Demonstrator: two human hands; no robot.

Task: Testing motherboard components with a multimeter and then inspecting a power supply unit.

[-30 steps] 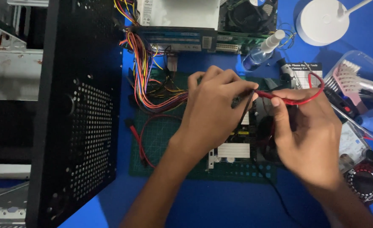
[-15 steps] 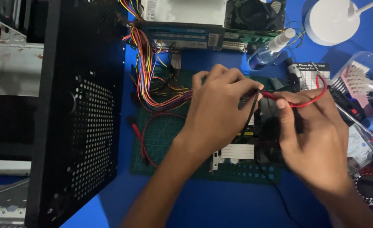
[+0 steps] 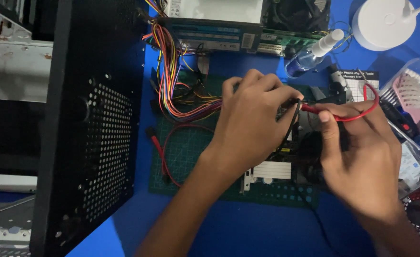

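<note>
Here, the black perforated case panel (image 3: 84, 143) fills the frame's left. At centre, the left hand (image 3: 255, 123) pinches a black probe lead (image 3: 293, 119), hiding the circuit board (image 3: 271, 169). Centre-right, the right hand (image 3: 362, 157) grips the red probe (image 3: 321, 110), tip obscured.

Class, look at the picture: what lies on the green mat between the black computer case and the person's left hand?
In the head view, a looping red cable lies there, below a colourful wire bundle.

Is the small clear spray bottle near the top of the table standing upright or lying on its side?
Lying on its side. The spray bottle rests flat on the blue table, its white nozzle pointing up-right toward the white round lamp base.
</note>
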